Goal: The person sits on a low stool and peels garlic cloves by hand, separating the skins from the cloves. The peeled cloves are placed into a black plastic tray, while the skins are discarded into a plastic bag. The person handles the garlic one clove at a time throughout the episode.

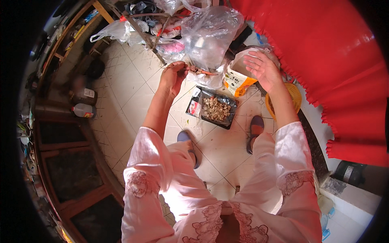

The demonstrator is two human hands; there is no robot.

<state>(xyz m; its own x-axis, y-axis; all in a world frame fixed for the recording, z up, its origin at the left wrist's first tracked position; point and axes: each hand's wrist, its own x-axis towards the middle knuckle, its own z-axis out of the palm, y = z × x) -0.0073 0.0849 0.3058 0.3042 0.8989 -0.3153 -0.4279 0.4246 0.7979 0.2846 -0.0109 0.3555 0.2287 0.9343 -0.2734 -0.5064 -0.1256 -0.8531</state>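
My left hand is raised over the tiled floor, thumb and fingers bent together. A thin brown and orange scrap shows right at its fingertips, in front of a white plastic bag; whether I hold it or it lies on the bag is unclear. My right hand is spread with nothing in it, above an opened white and orange printed bag. Between my feet and the bags, a black tray on the floor contains small brown pieces, apparently mushrooms, with torn clear film around them.
A large clear plastic bag leans by a metal-legged rack. A yellow plastic basket stands beneath my right forearm. Red ruffled cloth hangs at right. On the left are a wooden cabinet and a plastic jug.
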